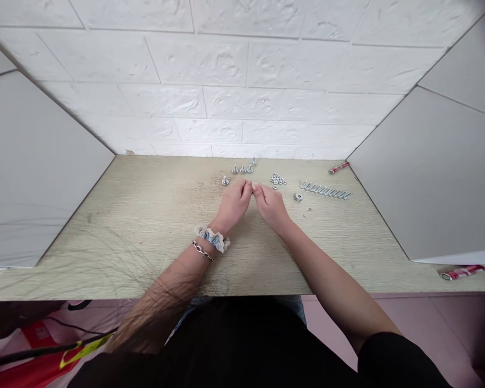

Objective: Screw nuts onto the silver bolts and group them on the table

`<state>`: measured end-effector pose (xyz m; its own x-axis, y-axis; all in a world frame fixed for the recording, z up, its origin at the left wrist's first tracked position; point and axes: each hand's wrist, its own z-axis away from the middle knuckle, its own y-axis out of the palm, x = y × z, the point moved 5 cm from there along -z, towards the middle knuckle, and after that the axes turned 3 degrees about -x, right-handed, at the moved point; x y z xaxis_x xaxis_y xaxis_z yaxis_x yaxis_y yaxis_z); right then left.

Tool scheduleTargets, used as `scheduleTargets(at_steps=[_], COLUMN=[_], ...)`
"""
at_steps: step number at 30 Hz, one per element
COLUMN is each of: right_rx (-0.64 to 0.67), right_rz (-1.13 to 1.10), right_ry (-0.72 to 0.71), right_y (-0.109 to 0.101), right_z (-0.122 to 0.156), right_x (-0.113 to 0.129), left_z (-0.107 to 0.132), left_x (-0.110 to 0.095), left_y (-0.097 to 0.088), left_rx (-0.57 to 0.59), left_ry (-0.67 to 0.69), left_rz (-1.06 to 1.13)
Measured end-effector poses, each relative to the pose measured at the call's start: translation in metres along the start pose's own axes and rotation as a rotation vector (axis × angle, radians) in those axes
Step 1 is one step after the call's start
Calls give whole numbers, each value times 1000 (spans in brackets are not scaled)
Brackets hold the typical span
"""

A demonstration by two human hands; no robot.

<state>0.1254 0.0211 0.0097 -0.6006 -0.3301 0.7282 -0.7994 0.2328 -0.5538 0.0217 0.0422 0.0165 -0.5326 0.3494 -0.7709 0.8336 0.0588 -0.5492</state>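
My left hand (236, 198) and my right hand (270, 202) meet thumb to thumb over the middle of the wooden tabletop (161, 215). Both are closed, with fingers curled under; whatever they pinch is hidden. A scrunchie (213, 238) and a chain bracelet (202, 250) circle my left wrist. Just beyond my left hand stand several bolts with washers (243, 169), one of them nearer (225, 181). Past my right hand lies a cluster of small nuts (278, 179). Right of that are a round washer stack (298, 197) and a row of bolts (325, 190).
A red battery (339, 167) lies in the back right corner, another red battery (463, 272) by the front right edge. White brick-patterned wall (226, 102) closes the back. A left panel (44, 172) and a right panel (432, 178) flank the tabletop.
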Motion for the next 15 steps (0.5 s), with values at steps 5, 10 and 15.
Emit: scheduleTargets(at_steps=[5,10,15], right_rx=[1,22,52], right_rz=[70,67,55], right_ry=[-57,-121,-191], right_y=[-1,-1,-1], right_z=[-2,-3,-3], right_x=[2,3,4], left_z=[0,-1,-2], left_x=[1,4,7], left_y=[2,2,1], left_rx=[53,63,71], left_ry=[-54,-104,-125], left_rz=[21,17,27])
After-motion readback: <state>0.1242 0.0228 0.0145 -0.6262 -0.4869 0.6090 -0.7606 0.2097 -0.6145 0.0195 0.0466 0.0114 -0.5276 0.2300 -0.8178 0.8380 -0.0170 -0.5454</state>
